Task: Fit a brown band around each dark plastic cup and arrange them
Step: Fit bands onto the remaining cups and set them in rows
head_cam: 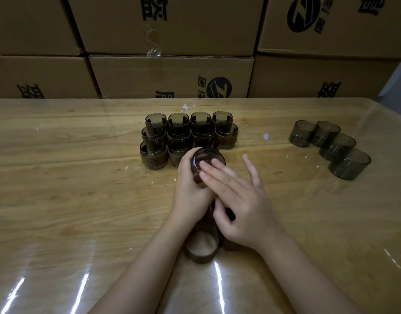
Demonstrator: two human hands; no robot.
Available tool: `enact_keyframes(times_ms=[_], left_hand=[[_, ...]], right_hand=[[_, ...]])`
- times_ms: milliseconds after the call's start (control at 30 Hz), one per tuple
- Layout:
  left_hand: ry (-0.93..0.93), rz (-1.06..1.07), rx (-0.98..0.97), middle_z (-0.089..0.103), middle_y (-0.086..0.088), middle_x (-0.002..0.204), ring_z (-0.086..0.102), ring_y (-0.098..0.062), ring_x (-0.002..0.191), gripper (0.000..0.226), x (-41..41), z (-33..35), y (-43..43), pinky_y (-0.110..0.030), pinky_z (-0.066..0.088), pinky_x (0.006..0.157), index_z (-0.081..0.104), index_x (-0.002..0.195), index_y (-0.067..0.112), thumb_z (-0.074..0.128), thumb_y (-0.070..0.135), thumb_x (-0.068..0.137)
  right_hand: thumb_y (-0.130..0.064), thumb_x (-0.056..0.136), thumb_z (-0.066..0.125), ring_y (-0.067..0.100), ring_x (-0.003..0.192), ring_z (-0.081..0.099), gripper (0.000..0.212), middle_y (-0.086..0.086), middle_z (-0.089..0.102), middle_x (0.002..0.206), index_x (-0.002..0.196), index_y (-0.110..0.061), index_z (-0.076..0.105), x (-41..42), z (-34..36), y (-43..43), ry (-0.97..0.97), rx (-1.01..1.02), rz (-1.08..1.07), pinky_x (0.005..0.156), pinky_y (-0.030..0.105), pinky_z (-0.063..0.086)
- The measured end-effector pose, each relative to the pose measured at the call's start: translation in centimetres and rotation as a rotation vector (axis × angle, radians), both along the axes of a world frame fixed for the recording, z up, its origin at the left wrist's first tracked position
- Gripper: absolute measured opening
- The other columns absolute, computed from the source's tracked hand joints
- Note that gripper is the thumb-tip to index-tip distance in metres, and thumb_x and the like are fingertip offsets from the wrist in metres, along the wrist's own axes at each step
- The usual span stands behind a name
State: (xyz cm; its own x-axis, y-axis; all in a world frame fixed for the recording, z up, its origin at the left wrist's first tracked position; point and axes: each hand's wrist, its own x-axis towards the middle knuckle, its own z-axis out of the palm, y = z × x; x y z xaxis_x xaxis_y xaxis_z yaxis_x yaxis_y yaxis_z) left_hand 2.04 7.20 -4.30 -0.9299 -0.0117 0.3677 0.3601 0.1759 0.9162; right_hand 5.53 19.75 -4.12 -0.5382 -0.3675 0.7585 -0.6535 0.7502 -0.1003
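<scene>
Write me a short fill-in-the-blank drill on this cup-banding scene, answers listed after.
1. The left hand holds a dark cup in front of the grid of ____ cups.
2. The unbanded cups lying on their sides number ____.
3. Behind the table stand stacked cardboard ____.
4. A loose brown band lies ____ the forearms.

Answers: banded; four; boxes; between

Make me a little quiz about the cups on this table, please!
1. True or false: the left hand holds a dark cup.
2. Which side of the table has the unbanded cups? A) right B) left C) near edge
3. What stands behind the table?

Key:
1. True; the right hand lies open over it.
2. A; the banded cups sit grouped in the middle.
3. Stacked cardboard boxes.
</scene>
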Motion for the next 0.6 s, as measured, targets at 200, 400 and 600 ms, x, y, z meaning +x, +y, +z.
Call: enact_keyframes(times_ms=[200, 400, 600], left_hand=[[0.033, 0.012, 0.05, 0.055, -0.009, 0.126, 0.056, -0.023, 0.117, 0.062, 0.3, 0.2, 0.2, -0.034, 0.044, 0.102, 0.041, 0.115, 0.039, 0.071, 0.019, 0.064], [0.111, -0.065, -0.094, 0.05, -0.005, 0.127, 0.05, -0.008, 0.118, 0.071, 0.1, -0.5, 0.1, -0.006, 0.036, 0.093, 0.042, 0.126, 0.025, 0.082, 0.004, 0.071], [0.145, -0.132, -0.183, 0.04, 0.013, 0.123, 0.041, 0.015, 0.113, 0.078, 0.0, -0.9, -0.1, -0.002, 0.032, 0.092, 0.034, 0.123, 0.04, 0.078, 0.0, 0.073]], right_hand=[[-0.023, 0.095, 0.047, 0.016, 0.131, 0.05, 0.038, 0.003, 0.057, 0.136, 0.125, -0.007, 0.063, -0.2, 0.0, 0.6, 0.027, -0.079, -0.115, 0.118, 0.053, 0.015], [-0.036, 0.097, 0.04, 0.018, 0.144, 0.03, 0.053, 0.005, 0.038, 0.151, 0.141, -0.006, 0.045, -0.3, -0.2, 0.4, -0.118, -0.047, -0.2, 0.121, 0.046, 0.009], [-0.051, 0.1, 0.023, 0.015, 0.149, 0.013, 0.067, 0.003, 0.018, 0.161, 0.152, -0.009, 0.024, -0.4, -0.3, 0.2, -0.238, -0.003, -0.185, 0.122, 0.042, 0.002]])
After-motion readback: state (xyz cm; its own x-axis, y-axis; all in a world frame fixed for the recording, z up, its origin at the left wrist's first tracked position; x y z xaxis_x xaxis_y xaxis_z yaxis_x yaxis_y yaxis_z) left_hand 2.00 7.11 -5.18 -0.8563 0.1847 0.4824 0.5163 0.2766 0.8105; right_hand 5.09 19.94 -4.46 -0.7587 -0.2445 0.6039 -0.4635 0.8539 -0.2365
